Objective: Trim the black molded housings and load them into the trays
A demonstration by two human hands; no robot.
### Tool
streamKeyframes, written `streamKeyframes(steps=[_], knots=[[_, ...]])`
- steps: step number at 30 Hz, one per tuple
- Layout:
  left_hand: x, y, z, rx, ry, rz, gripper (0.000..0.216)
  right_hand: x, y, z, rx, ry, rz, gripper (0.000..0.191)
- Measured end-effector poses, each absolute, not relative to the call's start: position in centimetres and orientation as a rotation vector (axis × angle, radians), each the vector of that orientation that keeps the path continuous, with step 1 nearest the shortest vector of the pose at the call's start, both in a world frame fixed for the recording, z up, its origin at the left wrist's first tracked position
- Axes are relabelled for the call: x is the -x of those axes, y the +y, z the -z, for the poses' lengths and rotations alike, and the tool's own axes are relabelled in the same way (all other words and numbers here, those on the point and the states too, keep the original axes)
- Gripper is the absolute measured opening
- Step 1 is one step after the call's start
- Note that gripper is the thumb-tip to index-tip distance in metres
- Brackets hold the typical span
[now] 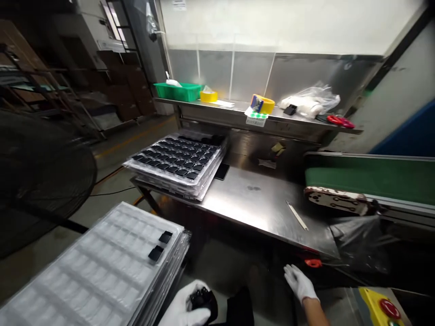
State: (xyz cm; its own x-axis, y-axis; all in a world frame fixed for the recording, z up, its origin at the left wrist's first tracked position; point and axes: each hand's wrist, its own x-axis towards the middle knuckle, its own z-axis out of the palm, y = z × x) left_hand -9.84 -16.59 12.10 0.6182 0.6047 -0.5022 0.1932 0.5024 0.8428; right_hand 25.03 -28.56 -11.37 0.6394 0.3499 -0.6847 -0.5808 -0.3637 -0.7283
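My left hand point(185, 310), in a white glove, is closed around a black plastic part point(204, 302) with small rounded bumps on top. It is beside a stack of clear plastic trays point(112, 253). Two square black pieces point(161, 246) sit in pockets near the right end of the top tray. My right hand point(301, 283), also gloved in white, is held out with its fingers stretched and nothing in them. It is below the front edge of the steel table point(244, 203), near a red-handled tool point(313, 263).
A second tray stack point(176, 158), its top filled with black pieces, stands on the table's left. A thin cutter point(297, 215) lies to the right, near a green conveyor belt point(370, 179). The shelf holds a green bin point(178, 92) and yellow tape point(267, 105). An emergency-stop box point(377, 305) is lower right.
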Motion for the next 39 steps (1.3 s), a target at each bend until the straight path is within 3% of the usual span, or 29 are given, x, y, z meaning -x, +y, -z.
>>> streamKeyframes(steps=[4, 7, 12, 16, 19, 23, 29, 39], knots=[[9.5, -16.8, -11.7, -0.866, 0.767, -0.358, 0.026, -17.5, -28.2, 9.5, 1.546, 0.099, -1.224, 0.025], [8.8, -17.3, -10.9, -0.818, 0.718, -0.342, 0.029, -11.8, -27.9, 4.3, 1.443, -0.087, -1.325, 0.037], [8.1, -18.3, -10.7, -0.918, 0.689, -0.319, 0.031, -7.2, -28.3, -7.9, 1.408, -0.659, -1.246, 0.019], [8.2, -18.8, -12.1, -1.163, 0.676, -0.349, 0.028, -6.5, -29.0, -12.8, 1.53, -0.795, -1.159, 0.009], [8.7, -19.0, -13.4, -1.502, 0.616, -0.476, 0.018, -6.2, -29.6, -13.2, 1.516, -0.666, -1.293, 0.006], [9.2, -19.7, -14.5, -1.637, 0.683, -0.616, 0.022, -5.7, -29.8, -12.9, 1.393, -0.606, -1.416, 0.01], [9.2, -21.2, -15.8, -1.006, 0.924, -0.449, 0.078, -4.7, -29.2, -12.8, 1.326, -0.776, -1.149, 0.009], [10.0, -21.7, -17.3, -0.955, 0.936, -0.38, 0.064, -4.4, -30.4, -11.6, 1.26, -0.995, -1.084, 0.009]])
